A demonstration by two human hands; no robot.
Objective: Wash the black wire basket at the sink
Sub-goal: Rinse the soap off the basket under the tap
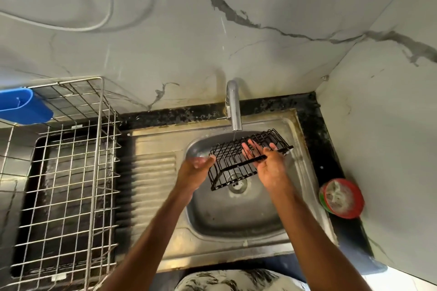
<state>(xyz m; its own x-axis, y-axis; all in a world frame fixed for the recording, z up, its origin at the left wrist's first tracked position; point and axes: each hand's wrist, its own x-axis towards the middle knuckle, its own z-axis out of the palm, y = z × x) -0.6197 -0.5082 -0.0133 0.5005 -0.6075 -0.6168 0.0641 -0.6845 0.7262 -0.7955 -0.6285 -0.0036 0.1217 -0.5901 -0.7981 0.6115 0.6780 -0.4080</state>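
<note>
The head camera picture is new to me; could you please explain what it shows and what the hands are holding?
There is no machine here: a person wears a wide-angle camera on the head, so this one picture looks down along both forearms. The black wire basket is held over the steel sink, under the tap, from which a thin stream of water falls. The left hand seems to grip its left end, though blurred; the right hand lies with straight fingers against its wires. Left of the sink stands a metal wire rack with a blue holder hanging on it. Right, on the dark counter, sits a round red tub with something white inside.
</note>
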